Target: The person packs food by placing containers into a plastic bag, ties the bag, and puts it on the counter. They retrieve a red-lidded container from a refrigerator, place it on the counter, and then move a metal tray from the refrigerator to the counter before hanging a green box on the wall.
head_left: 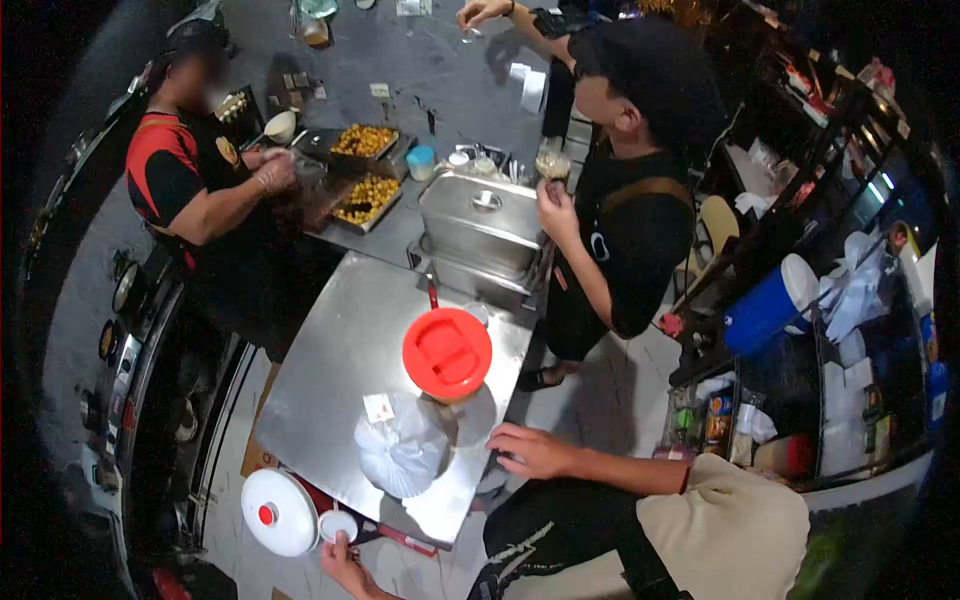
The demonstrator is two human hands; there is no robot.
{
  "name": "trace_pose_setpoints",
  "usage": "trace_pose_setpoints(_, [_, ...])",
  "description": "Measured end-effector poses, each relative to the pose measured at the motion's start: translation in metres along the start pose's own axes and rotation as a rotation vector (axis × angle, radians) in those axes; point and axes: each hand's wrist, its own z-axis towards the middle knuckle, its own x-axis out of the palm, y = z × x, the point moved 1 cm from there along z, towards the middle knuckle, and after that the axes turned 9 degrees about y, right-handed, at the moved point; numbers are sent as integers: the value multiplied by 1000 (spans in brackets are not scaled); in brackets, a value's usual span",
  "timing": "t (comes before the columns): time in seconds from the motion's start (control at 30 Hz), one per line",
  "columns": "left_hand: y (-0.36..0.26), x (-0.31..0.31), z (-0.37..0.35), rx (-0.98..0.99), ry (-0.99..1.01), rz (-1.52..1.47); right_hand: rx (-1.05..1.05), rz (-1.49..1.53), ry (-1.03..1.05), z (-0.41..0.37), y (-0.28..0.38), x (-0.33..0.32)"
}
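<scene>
My left hand [345,562] reaches in from the bottom edge and grips a small white round cup [337,524], just beside a white lid with a red knob [280,512]. My right hand [530,450], coming from a beige sleeve, rests with fingers apart on the near right edge of the steel table [330,370] and holds nothing. Close to its left a knotted white plastic bag [402,450] lies on the table. Behind the bag stands a jar with a red lid [447,352].
A person in a red and black shirt [175,175] works at trays of yellow fried balls [366,198]. A person in black [630,230] stands by a lidded steel box [480,215]. Another person's hand [480,12] shows at the top. Crowded shelves [800,300] fill the right.
</scene>
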Motion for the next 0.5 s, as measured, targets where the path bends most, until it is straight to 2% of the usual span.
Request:
trace_pose_setpoints(0.03, [-14,4,-6,52,3,270,-13,28,-30,-6,1,-5])
trace_pose_setpoints(0.07, [-29,13,-16,96,4,541,18,27,41,-11,-3,-9])
trace_pose_setpoints(0.13, [-78,66,-55,52,27,504,-60,122,36,-17,-1,-22])
trace_pose_setpoints(0.2, [-91,121,-91,179,101,383,-90,196,21,-21,8,-38])
trace_pose_setpoints(0.27, [-98,173,-126,195,245,611,-55,432,150,-25,18,-56])
trace_pose_setpoints(0.33, [-114,244,-167,84,422,562,47,769,184,-41,21,-66])
trace_pose_setpoints(0.4, [-84,283,-187,45,538,408,53,803,195,-61,0,-69])
trace_pose_setpoints(0.5, [-57,319,-205,-41,563,366,150,964,128,-92,-37,-72])
